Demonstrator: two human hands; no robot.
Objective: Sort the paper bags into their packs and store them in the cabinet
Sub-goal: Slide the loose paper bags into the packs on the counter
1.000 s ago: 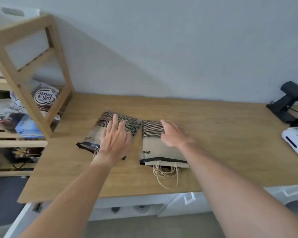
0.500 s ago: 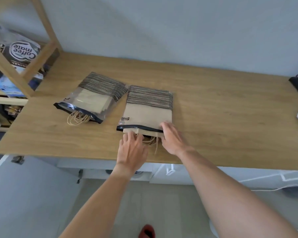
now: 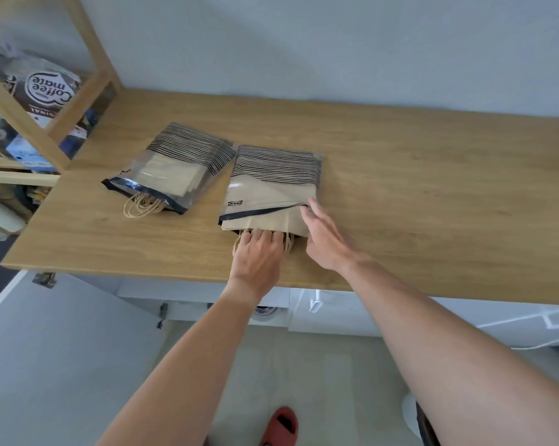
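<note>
Light oak-toned wood grain across the countertop point(image 3: 400, 194). Clear plastic with a black rim at the mouth on the left pack point(image 3: 172, 175); tan kraft paper bags inside, thin black stripes over the far end, pale twine handles point(image 3: 141, 206) at the opening. Same clear film, black rim and black striping on the right pack point(image 3: 271, 181), kraft brown below the stripes. Brown and white label on the Coffee mate bag point(image 3: 44, 88). Pale blond wood on the shelf frame point(image 3: 88, 53). Red-orange slipper point(image 3: 279, 424) against light grey floor. Wall pale grey-white.
</note>
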